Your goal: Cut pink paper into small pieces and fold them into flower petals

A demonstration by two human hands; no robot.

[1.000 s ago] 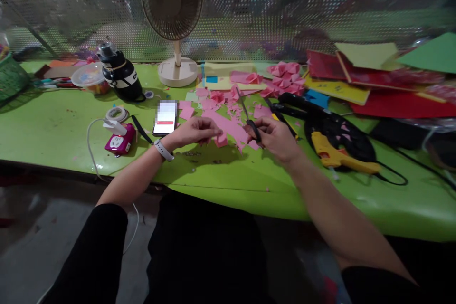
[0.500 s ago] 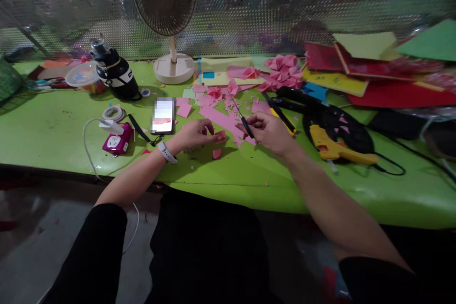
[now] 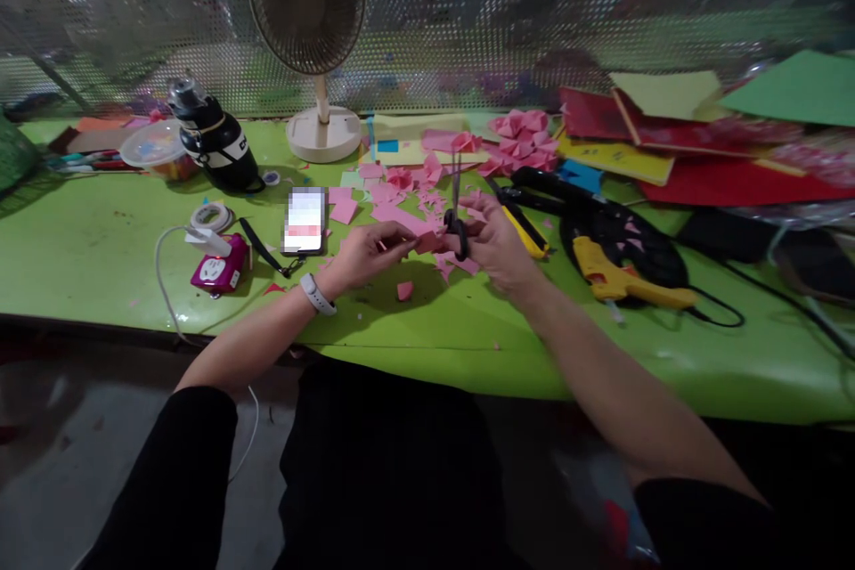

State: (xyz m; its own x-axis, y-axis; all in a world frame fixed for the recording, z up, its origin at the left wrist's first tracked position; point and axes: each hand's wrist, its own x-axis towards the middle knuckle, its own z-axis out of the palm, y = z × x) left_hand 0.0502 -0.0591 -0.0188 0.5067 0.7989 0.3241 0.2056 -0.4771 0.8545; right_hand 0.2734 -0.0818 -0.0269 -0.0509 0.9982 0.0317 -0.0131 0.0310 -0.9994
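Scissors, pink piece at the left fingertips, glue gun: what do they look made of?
Scissors: slim grey blades, probably metal; black handles, likely plastic. Pink piece: likely matte paper, thin and shineless. Glue gun: smooth, moulded-looking yellow body, probably hard plastic.

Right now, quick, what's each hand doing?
Left hand: closed, pinching pink paper.
Right hand: closed, holding scissors.
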